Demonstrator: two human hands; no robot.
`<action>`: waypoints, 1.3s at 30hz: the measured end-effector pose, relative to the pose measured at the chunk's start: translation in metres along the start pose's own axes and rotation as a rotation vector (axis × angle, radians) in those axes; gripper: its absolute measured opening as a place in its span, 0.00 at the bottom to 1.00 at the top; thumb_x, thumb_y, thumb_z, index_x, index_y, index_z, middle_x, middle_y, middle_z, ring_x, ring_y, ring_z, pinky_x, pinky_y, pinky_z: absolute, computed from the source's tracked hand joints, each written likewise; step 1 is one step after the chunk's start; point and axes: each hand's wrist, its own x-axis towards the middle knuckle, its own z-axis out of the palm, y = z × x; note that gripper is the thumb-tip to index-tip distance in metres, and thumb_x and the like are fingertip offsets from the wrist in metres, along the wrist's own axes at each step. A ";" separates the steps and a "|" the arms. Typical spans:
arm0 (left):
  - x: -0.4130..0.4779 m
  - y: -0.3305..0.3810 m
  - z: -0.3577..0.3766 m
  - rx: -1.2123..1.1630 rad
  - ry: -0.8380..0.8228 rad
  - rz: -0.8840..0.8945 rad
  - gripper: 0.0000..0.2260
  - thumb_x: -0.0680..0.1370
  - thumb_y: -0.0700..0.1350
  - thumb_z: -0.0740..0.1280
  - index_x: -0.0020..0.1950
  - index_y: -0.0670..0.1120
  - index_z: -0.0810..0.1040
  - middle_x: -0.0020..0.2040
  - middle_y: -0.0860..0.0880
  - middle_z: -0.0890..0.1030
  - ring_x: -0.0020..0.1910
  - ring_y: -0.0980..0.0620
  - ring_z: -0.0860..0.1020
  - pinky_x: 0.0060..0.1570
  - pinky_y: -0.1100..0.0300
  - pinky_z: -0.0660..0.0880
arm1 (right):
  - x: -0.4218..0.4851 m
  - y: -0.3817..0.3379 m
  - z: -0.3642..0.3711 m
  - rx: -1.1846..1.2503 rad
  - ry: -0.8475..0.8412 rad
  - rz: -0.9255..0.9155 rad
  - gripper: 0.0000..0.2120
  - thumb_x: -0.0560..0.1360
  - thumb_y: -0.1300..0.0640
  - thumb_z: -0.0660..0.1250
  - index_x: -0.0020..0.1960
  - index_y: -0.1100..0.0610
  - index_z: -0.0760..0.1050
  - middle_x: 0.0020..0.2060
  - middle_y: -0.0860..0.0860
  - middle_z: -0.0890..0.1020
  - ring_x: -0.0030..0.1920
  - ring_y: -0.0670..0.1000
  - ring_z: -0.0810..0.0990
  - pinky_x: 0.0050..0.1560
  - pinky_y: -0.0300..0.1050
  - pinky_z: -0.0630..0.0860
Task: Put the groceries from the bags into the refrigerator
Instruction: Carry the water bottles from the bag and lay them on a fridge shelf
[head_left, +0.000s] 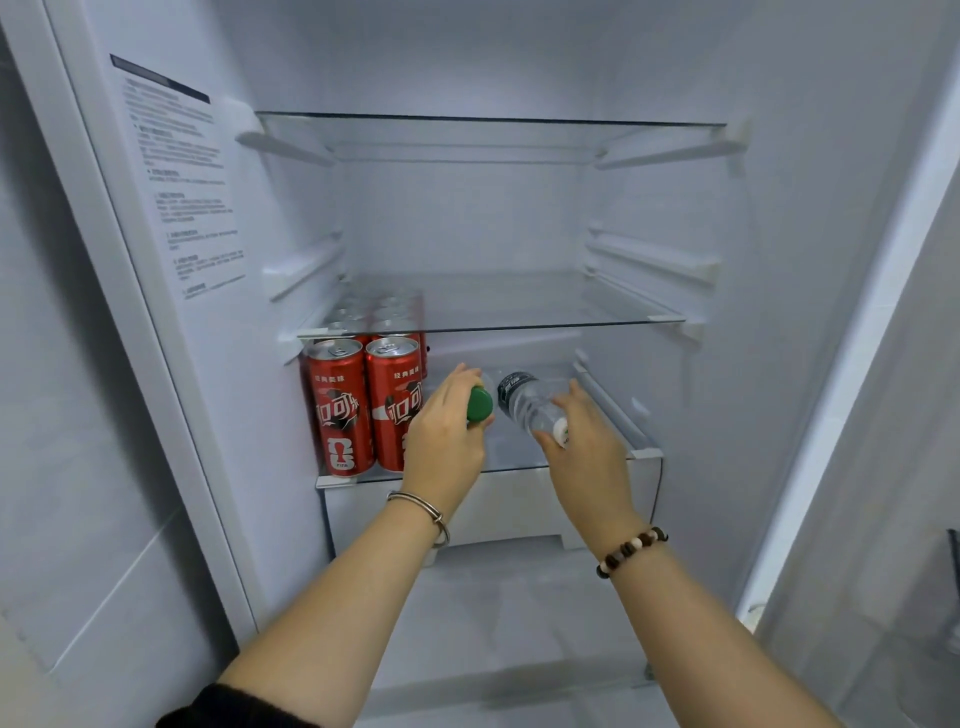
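- Fridge (467, 218): stands open, fills the frame.
- Shelf (597, 457): lower centre, bears cans (363, 410) at its left.
- Left hand (447, 441): centre, grips green-capped bottle (479, 404) just right of the cans.
- Right hand (587, 447): right of centre, holds clear bottle (524, 402), tipped, over the shelf.

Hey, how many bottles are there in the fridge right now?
2. The green-capped bottle is in the left hand, beside the red cans; the white-capped bottle is in the right hand, just right of it. Both over the lowest glass shelf. None seems hidden.
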 end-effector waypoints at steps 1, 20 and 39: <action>0.001 -0.002 0.002 0.027 -0.033 0.006 0.21 0.72 0.33 0.70 0.64 0.40 0.74 0.66 0.42 0.75 0.67 0.46 0.71 0.67 0.57 0.66 | 0.001 0.004 0.002 -0.017 -0.028 0.008 0.17 0.76 0.61 0.66 0.64 0.58 0.70 0.75 0.54 0.60 0.63 0.55 0.73 0.57 0.43 0.69; 0.000 -0.033 0.032 0.607 -0.450 0.069 0.25 0.77 0.31 0.58 0.74 0.44 0.61 0.77 0.42 0.51 0.76 0.40 0.48 0.69 0.51 0.65 | 0.025 0.032 0.040 -0.060 -0.208 0.137 0.23 0.80 0.59 0.57 0.73 0.59 0.58 0.67 0.57 0.69 0.53 0.58 0.77 0.45 0.44 0.71; 0.042 -0.023 0.041 1.166 -0.692 0.073 0.17 0.79 0.41 0.59 0.67 0.36 0.68 0.65 0.36 0.69 0.64 0.40 0.68 0.67 0.48 0.61 | 0.061 0.022 0.059 0.320 -0.459 0.276 0.24 0.80 0.54 0.58 0.75 0.52 0.56 0.65 0.52 0.72 0.61 0.52 0.72 0.55 0.42 0.66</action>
